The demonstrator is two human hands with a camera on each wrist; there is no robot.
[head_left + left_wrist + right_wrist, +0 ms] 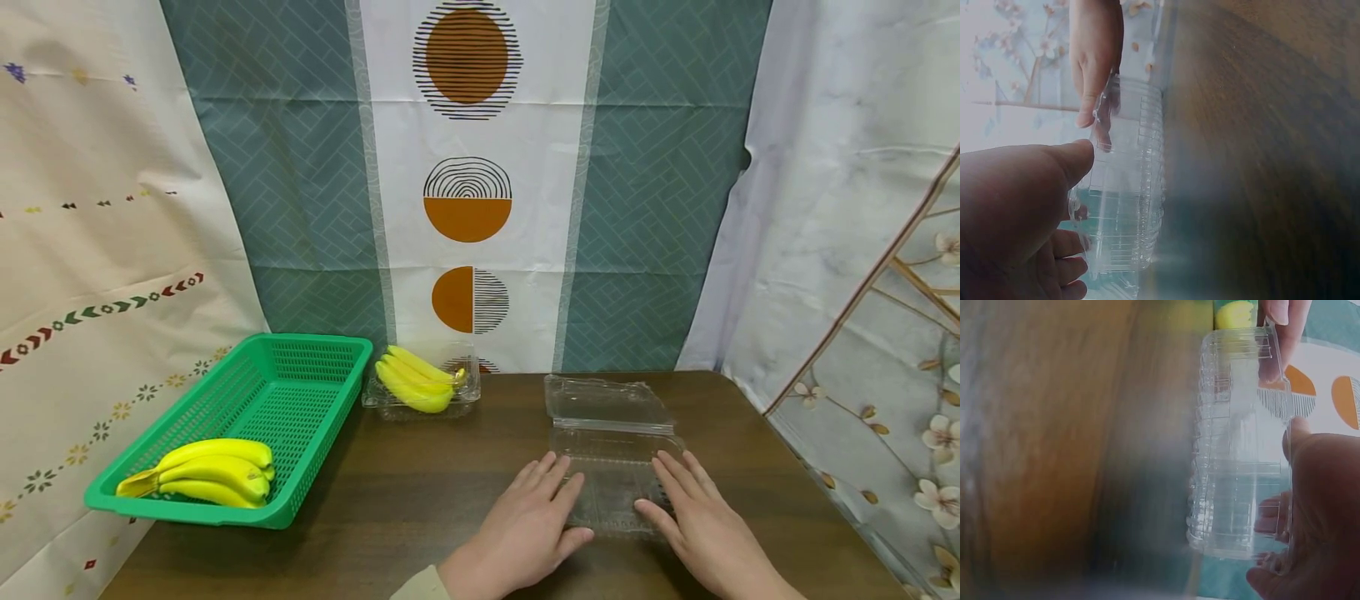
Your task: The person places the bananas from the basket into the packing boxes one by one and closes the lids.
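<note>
A clear plastic clamshell container point(611, 487) lies on the brown table, its lid point(607, 402) folded back away from me. My left hand point(528, 525) rests along the left side of the base with fingers extended and thumb apart. Along the opposite side, my right hand point(708, 529) has its fingers straight at the rim. In the left wrist view, the left thumb tip is right at the rim of the see-through base point(1125, 212). The right wrist view shows the other thumb at that container's rim point(1290, 462), with fingers visible through the plastic.
At the left stands a green plastic basket point(281, 512) with a bunch of bananas point(217, 475) in its near end. Another clear container point(468, 390) holding bananas point(420, 379) stands at the back. Patterned curtains point(480, 250) border the table point(420, 483).
</note>
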